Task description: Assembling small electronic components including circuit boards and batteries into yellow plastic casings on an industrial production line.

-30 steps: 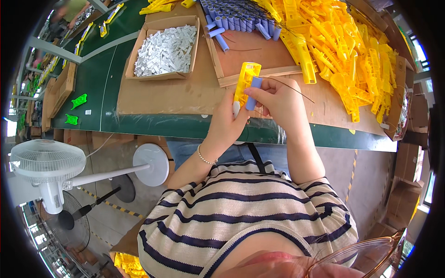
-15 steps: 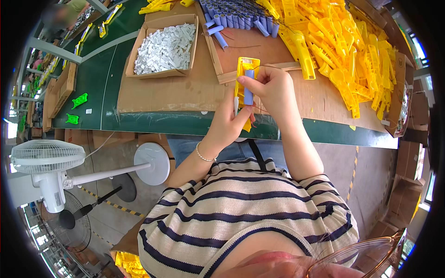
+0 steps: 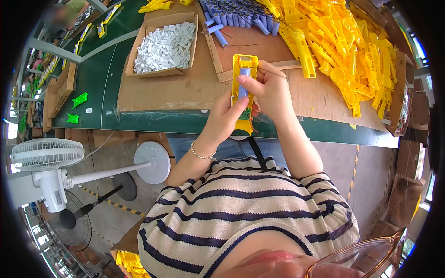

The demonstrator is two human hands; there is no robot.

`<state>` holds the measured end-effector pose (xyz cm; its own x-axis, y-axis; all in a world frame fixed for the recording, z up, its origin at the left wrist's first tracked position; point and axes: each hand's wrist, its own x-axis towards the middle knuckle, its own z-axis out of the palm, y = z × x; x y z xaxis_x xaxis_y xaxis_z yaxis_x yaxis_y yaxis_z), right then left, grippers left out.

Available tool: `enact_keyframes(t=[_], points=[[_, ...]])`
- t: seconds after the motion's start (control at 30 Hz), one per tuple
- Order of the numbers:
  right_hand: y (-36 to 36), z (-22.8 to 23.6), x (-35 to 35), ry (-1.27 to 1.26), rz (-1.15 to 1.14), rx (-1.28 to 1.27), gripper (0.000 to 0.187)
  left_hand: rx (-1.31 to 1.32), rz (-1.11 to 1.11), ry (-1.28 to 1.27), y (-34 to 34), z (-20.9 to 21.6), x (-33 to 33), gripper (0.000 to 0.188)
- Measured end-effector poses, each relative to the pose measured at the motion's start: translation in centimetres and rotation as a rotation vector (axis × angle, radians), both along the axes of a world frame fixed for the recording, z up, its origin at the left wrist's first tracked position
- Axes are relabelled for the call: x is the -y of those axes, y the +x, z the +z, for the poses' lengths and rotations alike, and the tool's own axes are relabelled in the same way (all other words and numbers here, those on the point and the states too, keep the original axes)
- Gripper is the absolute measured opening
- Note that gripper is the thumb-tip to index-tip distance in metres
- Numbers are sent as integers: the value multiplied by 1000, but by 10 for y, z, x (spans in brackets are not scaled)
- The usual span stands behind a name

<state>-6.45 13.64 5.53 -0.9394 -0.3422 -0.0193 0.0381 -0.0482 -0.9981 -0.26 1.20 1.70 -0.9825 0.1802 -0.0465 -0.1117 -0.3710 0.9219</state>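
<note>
A yellow plastic shell (image 3: 244, 60) is held open side up above the table's near edge. My left hand (image 3: 224, 116) is closed around its left side, with the thumb on the lower end of a purple-blue cylindrical battery (image 3: 244, 89). That battery lies lengthwise inside the shell. My right hand (image 3: 274, 90) grips the battery and the shell's right side, thumb pressed onto the battery's upper part. A green circuit board (image 3: 247, 112) shows in the shell below the thumbs. Thin wires stick out by my right hand; where they join is hidden.
A cardboard box (image 3: 191, 68) of small white parts stands at left. Many purple-blue batteries (image 3: 235, 22) lie in a wooden-edged tray (image 3: 259, 46). Yellow shells (image 3: 343, 51) are heaped at right. Two green pieces (image 3: 79, 100) lie far left; a white fan (image 3: 48, 157) stands beside the table.
The shell has turned to face upward, and the battery now lies down inside it. My left thumb has moved up onto the battery, and the green circuit board has come into sight.
</note>
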Motion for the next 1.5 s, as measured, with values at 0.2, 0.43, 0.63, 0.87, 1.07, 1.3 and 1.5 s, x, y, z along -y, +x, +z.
enact_keyframes(t=[0.2,0.43,0.63,0.87,1.07,1.3,1.5], points=[[0,-3,4,-54,62,36,27,-33,59,13,0,-6,3,31],[-5,-14,16,-177,244,255,37,-81,191,-14,14,-5,11,25],[-15,-12,37,-243,480,77,41,10,231,47,27,-18,41,28],[-127,-8,114,543,154,-700,25,34,409,126,51,-30,82,28],[-165,-49,180,1239,427,-1270,19,70,519,87,59,-31,98,28],[-181,-44,189,1403,656,-1066,15,67,601,153,65,-30,114,26],[-170,-37,193,1358,602,-1045,18,42,584,162,64,-35,118,25]])
